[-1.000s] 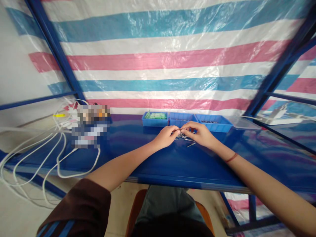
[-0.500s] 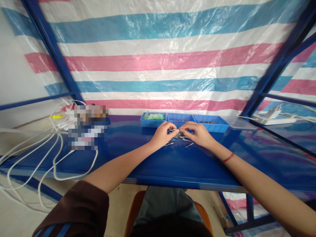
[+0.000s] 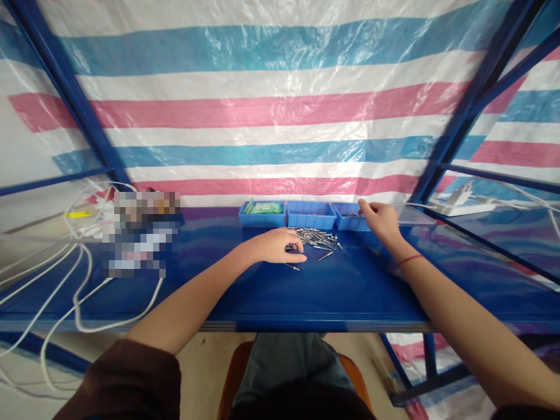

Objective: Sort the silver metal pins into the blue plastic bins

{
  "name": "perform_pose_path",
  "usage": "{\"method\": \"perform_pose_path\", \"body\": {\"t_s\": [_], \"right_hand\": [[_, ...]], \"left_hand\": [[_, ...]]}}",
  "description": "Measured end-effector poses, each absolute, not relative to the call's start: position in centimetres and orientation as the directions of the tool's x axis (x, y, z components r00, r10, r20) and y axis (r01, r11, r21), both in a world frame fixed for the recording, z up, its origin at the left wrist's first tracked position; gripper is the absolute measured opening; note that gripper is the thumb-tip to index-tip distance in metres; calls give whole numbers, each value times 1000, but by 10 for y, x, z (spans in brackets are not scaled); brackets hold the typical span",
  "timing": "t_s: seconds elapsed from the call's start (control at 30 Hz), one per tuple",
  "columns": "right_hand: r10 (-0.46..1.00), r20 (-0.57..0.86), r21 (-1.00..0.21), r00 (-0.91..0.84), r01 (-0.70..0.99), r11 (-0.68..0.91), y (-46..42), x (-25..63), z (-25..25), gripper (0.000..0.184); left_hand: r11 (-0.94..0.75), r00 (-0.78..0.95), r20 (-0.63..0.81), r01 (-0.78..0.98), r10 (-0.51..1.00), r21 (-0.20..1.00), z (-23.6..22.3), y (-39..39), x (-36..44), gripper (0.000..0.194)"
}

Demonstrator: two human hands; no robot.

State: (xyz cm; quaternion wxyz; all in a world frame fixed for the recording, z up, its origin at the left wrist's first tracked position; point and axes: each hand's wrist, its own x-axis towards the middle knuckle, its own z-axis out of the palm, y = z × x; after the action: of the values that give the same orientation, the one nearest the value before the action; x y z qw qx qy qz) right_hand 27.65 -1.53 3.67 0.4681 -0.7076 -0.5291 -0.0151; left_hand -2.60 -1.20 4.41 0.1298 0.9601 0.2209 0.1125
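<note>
A loose pile of silver blind rivets lies on the blue table. My left hand rests at the pile's left side, its fingers curved and the thumb apart, with no rivet visible in it. One single rivet lies just below that hand. Over the right blue bin hovers my right hand, thumb and fingertips pinched together. Whatever is between those fingertips is too small to see. Small metal parts lie in that bin, partly covered by the hand.
Left of it stand a middle blue bin with few small parts and a left blue bin holding green packets. A clear plastic lid lies behind my right hand. White cables hang over the table's left end; a white power strip sits right.
My hands were together over the rivets and have parted. The right hand has moved right and up to the right bin; the left has drawn slightly back and uncovered the pile.
</note>
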Motion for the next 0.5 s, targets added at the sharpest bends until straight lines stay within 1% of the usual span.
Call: {"method": "perform_pose_path", "body": {"t_s": [0.1, 0.2, 0.3, 0.37, 0.43, 0.5], "right_hand": [[755, 540, -635, 372, 769, 75, -18, 267, 39, 52], [771, 601, -536, 212, 822, 192, -20, 256, 39, 51], [776, 631, -418, 9, 846, 330, -20, 249, 36, 50], [774, 626, -369, -96, 838, 402, -21, 243, 33, 49], [780, 603, -369, -170, 807, 462, -23, 234, 30, 48], [792, 561, -441, -241, 723, 533, -27, 220, 26, 43]], "left_hand": [[-827, 889, 27, 413, 456, 381, 49, -12, -30, 32], [-805, 893, -19, 414, 450, 426, 53, -12, -33, 30], [-816, 924, -57, 363, 379, 451, 55, -13, -33, 17], [-820, 942, -92, 328, 324, 469, 56, -14, -32, 9], [-830, 949, -52, 297, 310, 472, 53, -15, -29, 9], [-838, 927, 98, 276, 361, 471, 48, -14, -25, 11]]}}
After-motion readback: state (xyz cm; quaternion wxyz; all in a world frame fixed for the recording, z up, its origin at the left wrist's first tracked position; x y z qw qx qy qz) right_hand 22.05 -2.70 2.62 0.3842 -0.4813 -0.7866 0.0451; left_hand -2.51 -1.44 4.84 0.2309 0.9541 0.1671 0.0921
